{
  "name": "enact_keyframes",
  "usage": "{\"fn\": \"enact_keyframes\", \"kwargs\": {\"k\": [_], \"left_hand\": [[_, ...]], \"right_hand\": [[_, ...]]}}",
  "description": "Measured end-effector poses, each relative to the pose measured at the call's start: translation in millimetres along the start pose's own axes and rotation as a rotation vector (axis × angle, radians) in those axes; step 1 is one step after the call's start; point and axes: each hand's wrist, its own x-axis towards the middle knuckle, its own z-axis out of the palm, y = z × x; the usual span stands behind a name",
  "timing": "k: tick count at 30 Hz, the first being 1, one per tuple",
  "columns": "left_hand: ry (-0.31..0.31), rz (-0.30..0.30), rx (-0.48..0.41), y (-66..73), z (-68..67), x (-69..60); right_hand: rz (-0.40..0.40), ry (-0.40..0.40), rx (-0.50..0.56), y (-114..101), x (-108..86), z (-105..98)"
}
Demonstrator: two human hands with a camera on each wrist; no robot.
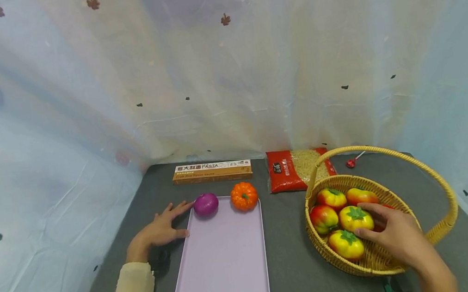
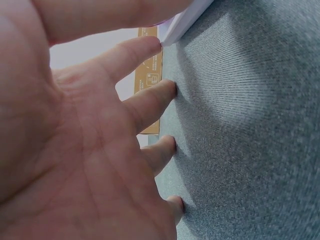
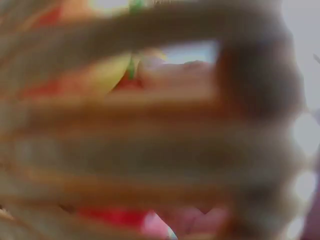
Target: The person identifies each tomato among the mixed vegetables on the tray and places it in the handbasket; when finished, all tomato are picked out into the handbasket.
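Observation:
My left hand (image 1: 162,229) has its fingers spread beside a lilac tray (image 1: 227,262); its thumb is at the tray's left edge. Near the index fingertip, a purple onion (image 1: 206,205) sits on the tray's far left corner. In the left wrist view the left palm (image 2: 95,135) shows, fingertips close to the grey table. My right hand (image 1: 396,231) reaches into a wicker basket (image 1: 331,258), thumb and fingers curved round a yellow persimmon (image 1: 355,218). Another persimmon (image 1: 346,244) lies nearer, with several red-and-yellow fruits (image 1: 324,219) around. Blurred basket weave (image 3: 125,155) covers most of the right wrist view.
A small orange pumpkin (image 1: 244,196) sits at the tray's far right corner. Behind stand a pasta box (image 1: 212,172) and a red bag (image 1: 282,172) of pasta. A lollipop (image 1: 350,163) lies behind the basket, whose tall handle (image 1: 433,177) arches over the right side.

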Motion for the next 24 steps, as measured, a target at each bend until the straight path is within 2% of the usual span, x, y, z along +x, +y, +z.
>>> {"fn": "enact_keyframes", "kwargs": {"k": [7, 13, 19, 21, 24], "left_hand": [[0.001, -0.002, -0.001, 1.7, 1.0, 1.7], [0.0, 0.007, -0.009, 1.8, 0.8, 3.2], [0.0, 0.003, 0.015, 3.7, -2.4, 0.4], [0.014, 0.011, 0.028, 6.4, -7.3, -3.5], [0.062, 0.023, 0.043, 16.7, -20.6, -10.4]], "right_hand": [[-0.023, 0.026, -0.144, -7, -2.5, -2], [-0.005, 0.04, -0.147, -8, -4.4, -5], [-0.038, 0.054, -0.149, -15, -4.3, -8], [-0.071, 0.09, -0.143, -22, -3.3, -13], [-0.158, 0.194, -0.14, -35, -0.2, -22]]}}
